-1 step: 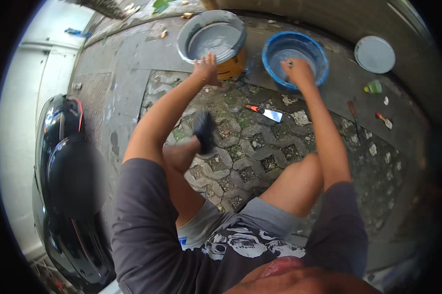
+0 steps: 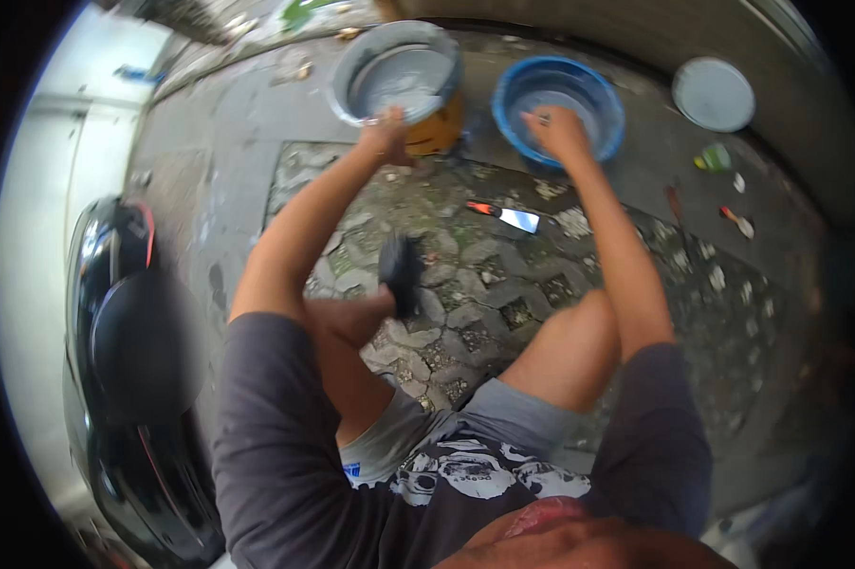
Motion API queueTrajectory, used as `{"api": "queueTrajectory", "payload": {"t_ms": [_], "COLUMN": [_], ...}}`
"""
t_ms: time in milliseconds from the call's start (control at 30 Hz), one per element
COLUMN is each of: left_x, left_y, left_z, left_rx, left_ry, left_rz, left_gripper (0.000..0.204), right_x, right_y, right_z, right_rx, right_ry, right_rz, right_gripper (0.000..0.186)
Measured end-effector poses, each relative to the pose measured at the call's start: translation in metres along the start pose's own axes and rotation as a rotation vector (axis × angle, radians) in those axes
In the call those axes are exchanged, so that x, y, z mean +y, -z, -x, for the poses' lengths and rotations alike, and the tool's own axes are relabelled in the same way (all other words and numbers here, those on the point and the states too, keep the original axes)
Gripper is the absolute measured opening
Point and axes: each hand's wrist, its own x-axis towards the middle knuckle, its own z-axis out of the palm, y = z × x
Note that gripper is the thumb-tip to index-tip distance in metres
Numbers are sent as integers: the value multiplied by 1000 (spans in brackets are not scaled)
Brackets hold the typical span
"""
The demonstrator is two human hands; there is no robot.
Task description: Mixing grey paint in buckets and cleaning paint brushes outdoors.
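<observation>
My left hand is at the near rim of a yellow bucket with grey material inside, its fingers apart, touching or very near the rim. My right hand is inside a blue basin, fingers curled; what they hold, if anything, I cannot make out. A putty knife with an orange handle lies on the paving between the containers and my legs.
A round grey lid lies at the back right, near a green container, a slim tool and a small red-handled tool. A black glossy vehicle stands at my left, beside a white wall. Latticed pavers lie under me.
The view has shifted slightly, and both hands appear a little further left in it. My left hand is more blurred; my right hand remains in the basin.
</observation>
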Motion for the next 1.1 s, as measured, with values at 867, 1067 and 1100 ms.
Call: {"api": "queueTrajectory", "payload": {"t_ms": [867, 1067, 1100], "left_x": [-40, -71, -79], "left_y": [-84, -67, -69], "left_z": [2, 16, 24], "left_rx": [964, 925, 854], "left_ry": [-217, -114, -107], "left_rz": [187, 229, 288], "left_gripper": [59, 63, 62], "right_x": [23, 31, 30], "right_y": [14, 20, 25], "right_z": [-45, -73, -70], "right_rx": [345, 184, 101], "right_ry": [-97, -192, -107], "right_rz": [-247, -81, -47], "right_gripper": [30, 32, 35]}}
